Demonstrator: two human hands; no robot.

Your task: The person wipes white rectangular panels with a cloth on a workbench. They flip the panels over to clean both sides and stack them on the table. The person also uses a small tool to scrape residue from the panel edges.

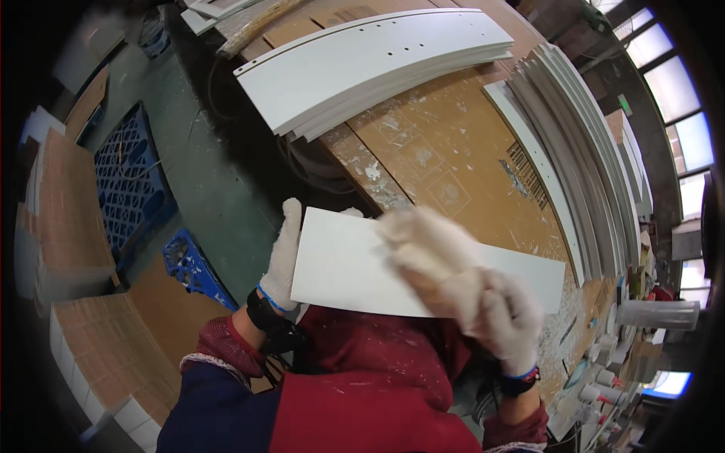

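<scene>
A white rectangular board (340,260) lies flat before me, over the near edge of the worktable. In a white knitted glove, my left hand (282,253) grips the board's left end, thumb upright along the side and the fingers mostly hidden behind it. Also gloved, my right hand (507,321) is closed on a bunched beige cloth (432,260), which lies over the middle of the board. Motion blurs the cloth and part of that hand. Whether the cloth presses on the surface I cannot tell.
White drilled panels (370,64) are stacked at the table's far side. More panels (585,166) stand on edge at right. The brown tabletop (453,151) is paint-spattered. Blue plastic pallets (132,181) and cardboard-covered stacks (113,362) occupy the floor at left. Bottles (596,392) crowd the lower right.
</scene>
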